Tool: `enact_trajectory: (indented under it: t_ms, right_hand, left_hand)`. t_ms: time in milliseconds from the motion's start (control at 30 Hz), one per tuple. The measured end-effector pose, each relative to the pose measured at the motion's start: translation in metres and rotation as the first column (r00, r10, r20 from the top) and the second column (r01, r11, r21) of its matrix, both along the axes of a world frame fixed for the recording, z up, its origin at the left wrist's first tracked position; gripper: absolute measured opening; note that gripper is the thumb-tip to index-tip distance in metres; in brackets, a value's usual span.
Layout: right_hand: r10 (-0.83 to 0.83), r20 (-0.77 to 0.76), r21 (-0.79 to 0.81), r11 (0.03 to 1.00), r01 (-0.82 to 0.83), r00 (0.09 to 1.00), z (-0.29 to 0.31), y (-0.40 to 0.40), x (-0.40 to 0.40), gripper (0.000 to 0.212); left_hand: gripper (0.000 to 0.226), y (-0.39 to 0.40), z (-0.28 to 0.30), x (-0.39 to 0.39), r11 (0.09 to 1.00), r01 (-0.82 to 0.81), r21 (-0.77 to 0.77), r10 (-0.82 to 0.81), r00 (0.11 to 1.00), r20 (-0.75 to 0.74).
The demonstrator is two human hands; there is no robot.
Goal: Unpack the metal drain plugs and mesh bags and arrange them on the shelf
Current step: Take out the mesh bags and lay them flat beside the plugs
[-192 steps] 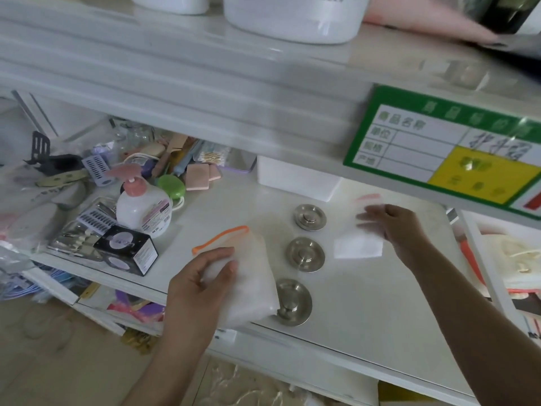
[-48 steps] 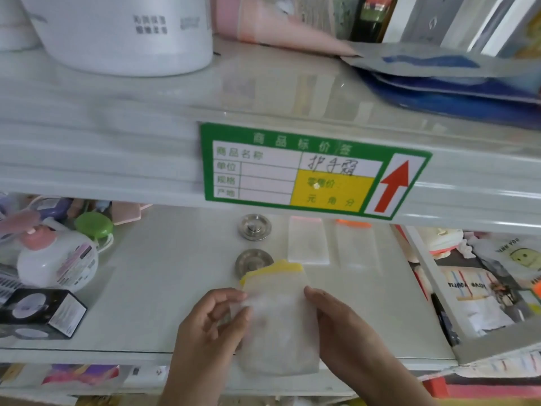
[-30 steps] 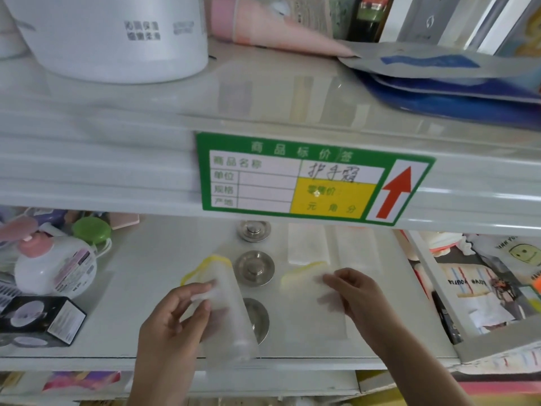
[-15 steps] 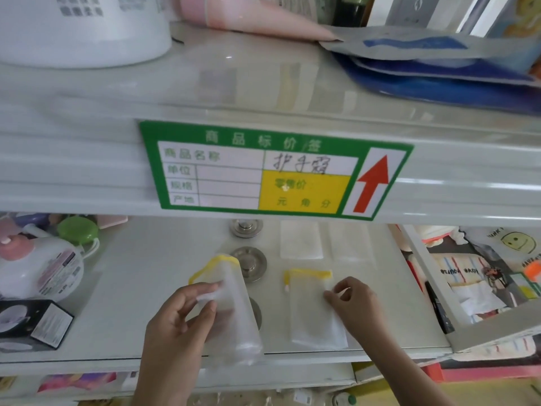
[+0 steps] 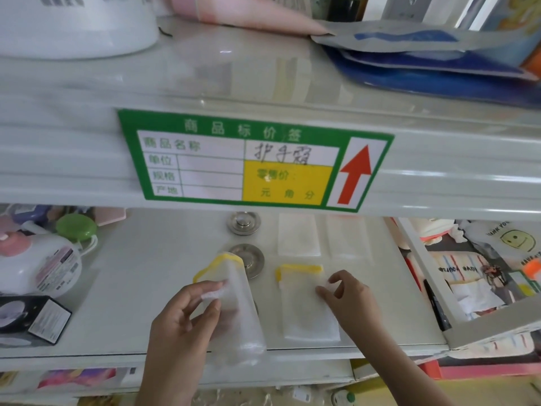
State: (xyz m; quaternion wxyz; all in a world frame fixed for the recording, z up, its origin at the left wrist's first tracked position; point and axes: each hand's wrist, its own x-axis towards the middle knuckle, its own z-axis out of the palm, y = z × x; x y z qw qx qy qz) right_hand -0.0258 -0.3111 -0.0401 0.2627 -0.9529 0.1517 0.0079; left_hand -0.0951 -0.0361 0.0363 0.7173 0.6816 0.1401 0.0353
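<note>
Pinching a yellow-trimmed mesh bag [image 5: 234, 312] between thumb and fingers, the left hand [image 5: 181, 326] holds it lifted over the shelf [image 5: 146, 273], covering the nearest drain plug; two more plugs [image 5: 244, 223] sit in a line behind. The right hand [image 5: 349, 300], fingers loosely curled and gripping nothing, presses a second bag [image 5: 304, 306] flat beside them. Limp mesh could likely drag over a plug and nudge the row, or slide off the front edge if released there.

Left hand [image 5: 181, 315] with a yellow-trimmed mesh bag [image 5: 237, 306] in its grip, right hand [image 5: 348, 300] on another bag [image 5: 304, 306] flat on the shelf [image 5: 146, 273]
</note>
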Motion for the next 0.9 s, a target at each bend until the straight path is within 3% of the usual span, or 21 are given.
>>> enact_trajectory:
  t_ms: [100, 167, 267, 333, 433, 567, 633, 667, 800, 900]
  right_hand:
    - [0.027, 0.154, 0.002, 1.0, -0.027, 0.988, 0.02, 0.005, -0.014, 0.026]
    - [0.044, 0.162, 0.27, 0.959, -0.087, 0.986, 0.041, 0.016, -0.023, 0.031]
    - [0.203, -0.081, 0.758, 0.648, -0.072, 0.976, 0.061, 0.038, -0.037, 0.056]
    - [0.305, -0.112, 0.927, 0.374, -0.011, 0.946, 0.065, 0.043, -0.043, 0.059]
    - [0.287, -0.131, 0.991, 0.042, 0.124, 0.949, 0.069, 0.026, -0.04, 0.052]
    - [0.338, -0.182, 0.957, -0.156, 0.246, 0.923, 0.061, -0.002, -0.041, 0.062]
    - [0.281, -0.221, 0.956, -0.129, 0.265, 0.934, 0.053, -0.015, -0.042, 0.057]
    - [0.216, -0.228, 0.969, -0.048, 0.244, 0.949, 0.05, -0.022, -0.042, 0.053]
    - [-0.096, -0.117, 0.852, 0.502, 0.149, 0.989, 0.05, -0.056, -0.028, 0.033]
    - [-0.146, -0.086, 0.599, 0.783, 0.168, 0.986, 0.047, -0.079, -0.013, 0.019]
  left_hand:
    - [0.034, -0.004, 0.001, -0.002, 1.0, 0.018, -0.011, -0.018, 1.0, 0.009]
    - [0.033, -0.012, 0.003, -0.002, 0.998, 0.053, -0.024, -0.053, 0.999, 0.014]
    - [0.037, -0.034, 0.007, -0.003, 0.985, 0.143, -0.099, -0.143, 0.99, 0.005]
    - [0.041, -0.051, 0.008, -0.003, 0.966, 0.233, -0.11, -0.234, 0.972, 0.007]
    - [0.039, -0.072, 0.006, -0.002, 0.942, 0.29, -0.168, -0.294, 0.956, 0.002]
    - [0.039, -0.089, -0.002, 0.003, 0.911, 0.3, -0.283, -0.32, 0.947, -0.025]
    - [0.044, -0.097, -0.009, 0.008, 0.917, 0.318, -0.239, -0.334, 0.942, -0.026]
    - [0.047, -0.102, -0.01, 0.01, 0.919, 0.343, -0.195, -0.354, 0.935, -0.025]
    - [0.049, -0.131, -0.02, 0.021, 0.884, 0.465, 0.041, -0.466, 0.884, 0.038]
    - [0.052, -0.146, -0.031, 0.033, 0.786, 0.485, 0.382, -0.531, 0.847, 0.015]
